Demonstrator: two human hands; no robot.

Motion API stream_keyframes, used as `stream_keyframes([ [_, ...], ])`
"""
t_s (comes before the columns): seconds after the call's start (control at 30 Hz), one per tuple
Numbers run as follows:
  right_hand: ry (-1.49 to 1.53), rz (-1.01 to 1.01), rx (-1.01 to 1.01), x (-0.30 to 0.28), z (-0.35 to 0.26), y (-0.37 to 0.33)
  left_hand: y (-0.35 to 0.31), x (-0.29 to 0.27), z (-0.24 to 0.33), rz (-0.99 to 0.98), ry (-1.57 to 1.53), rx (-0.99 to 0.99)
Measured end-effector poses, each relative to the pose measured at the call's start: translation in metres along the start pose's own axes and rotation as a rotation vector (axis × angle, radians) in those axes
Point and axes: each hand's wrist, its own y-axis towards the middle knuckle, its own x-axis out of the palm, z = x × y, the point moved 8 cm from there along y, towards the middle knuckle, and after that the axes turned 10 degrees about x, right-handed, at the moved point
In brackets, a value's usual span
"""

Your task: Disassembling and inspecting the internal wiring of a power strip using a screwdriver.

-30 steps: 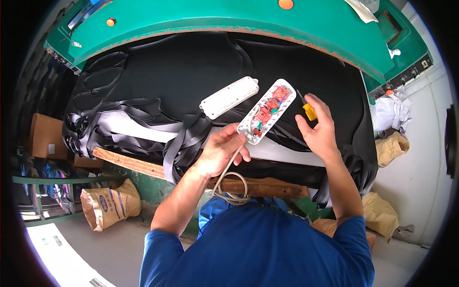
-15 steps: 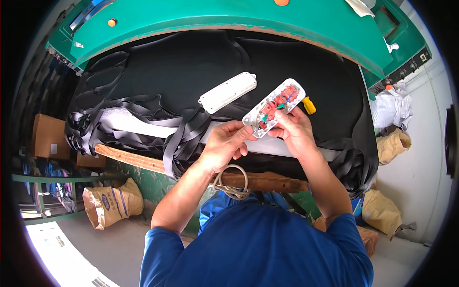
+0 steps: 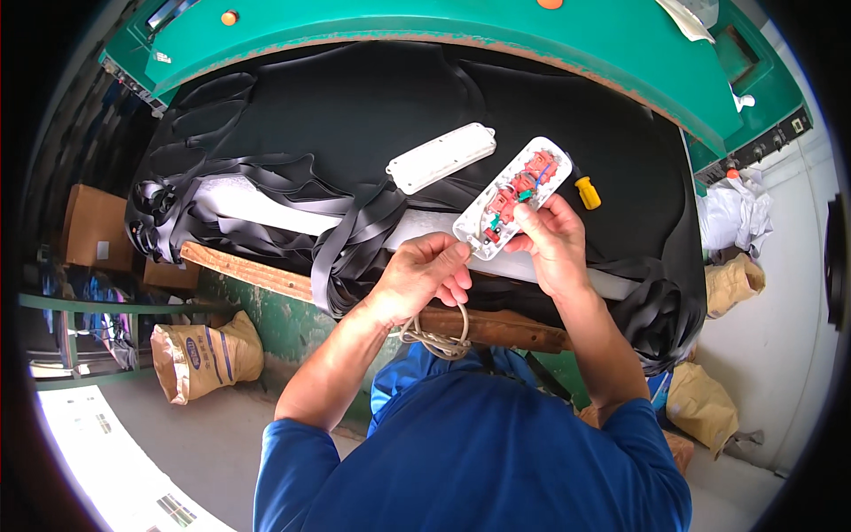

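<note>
Head view, power strip: the open white power strip (image 3: 507, 206) is held up at a slant between the hands over the black cloth (image 3: 346, 102), showing red parts (image 3: 539, 163) and coloured wires (image 3: 546, 176).
Right hand: the right hand (image 3: 556, 246) is clamped on the strip's near long side, thumb over the inside.
Left hand: the left hand (image 3: 432, 273), apart from the right, has thumb and forefinger at the strip's lower end; whether they grip casing or cord, I cannot tell.
Cord: the coiled beige cord (image 3: 434, 344) hangs below the left hand.
Cover: the white cover (image 3: 441, 160) lies on the cloth, left of the strip.
Screwdriver: the yellow-handled screwdriver (image 3: 588, 194) lies right of the strip.
</note>
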Motion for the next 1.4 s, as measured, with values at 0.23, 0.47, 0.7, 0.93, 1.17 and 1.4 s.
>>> stream_keyframes([
  [0.23,-0.022,-0.010,0.006,0.003,-0.003,0.003,-0.001,-0.001,0.000,-0.002,-0.017,0.068],
  [0.47,-0.099,-0.009,-0.099,0.005,-0.011,0.001,-0.001,0.000,0.009,0.030,-0.032,-0.045],
  [0.7,-0.046,0.065,-0.008,-0.017,-0.003,0.011,0.015,-0.004,0.018,0.048,-0.012,0.031],
  [0.93,-0.129,0.109,0.069,-0.028,-0.003,0.018,0.030,-0.013,0.048,0.197,0.170,0.088],
  [1.17,-0.101,0.123,0.048,-0.033,-0.028,0.026,0.065,-0.003,0.114,0.216,0.394,0.249],
  [1.4,-0.037,0.069,-0.002,-0.039,-0.044,0.029,0.083,0.029,0.168,0.170,0.421,0.437],
])
